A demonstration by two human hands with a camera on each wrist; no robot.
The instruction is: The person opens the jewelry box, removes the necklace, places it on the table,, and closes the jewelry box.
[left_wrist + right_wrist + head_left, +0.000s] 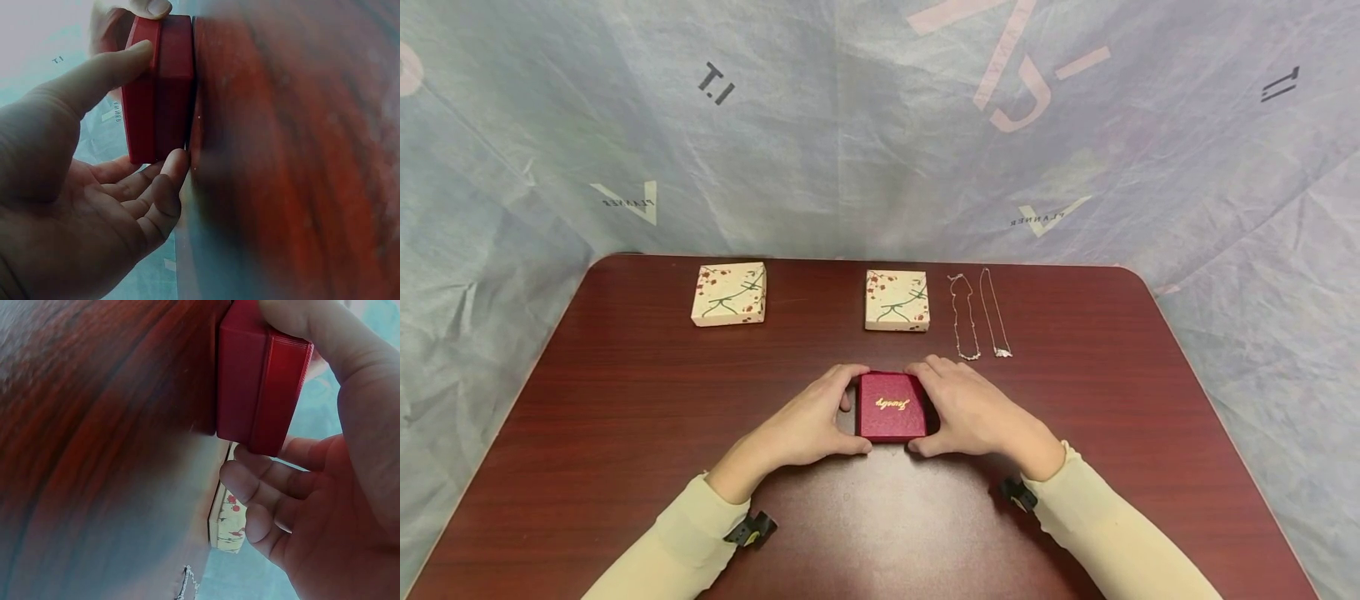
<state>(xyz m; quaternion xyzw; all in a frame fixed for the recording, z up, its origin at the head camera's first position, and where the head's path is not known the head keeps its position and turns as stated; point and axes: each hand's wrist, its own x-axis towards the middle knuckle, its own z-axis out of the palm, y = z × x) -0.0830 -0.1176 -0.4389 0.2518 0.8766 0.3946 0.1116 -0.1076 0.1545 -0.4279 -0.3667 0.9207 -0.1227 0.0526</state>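
Observation:
A closed red jewelry box (892, 406) with gold lettering on its lid sits on the table between both hands. My left hand (808, 419) grips its left end, thumb on the near side and fingers at the far side. On the other end, my right hand (973, 410) holds it the same way. In the left wrist view the box (173, 87) shows a seam between lid and base, with the left thumb near that seam. From the right wrist the box (250, 381) appears resting on the tabletop, fingers at its far edge. What is inside is hidden.
Two cream boxes with a floral print, one at back left (728, 294) and one at back centre (897, 300), stand on the brown table (647, 400). Right of the centre one lie a chain necklace (956, 321) and a pendant necklace (995, 317). A grey printed cloth (790, 150) hangs behind.

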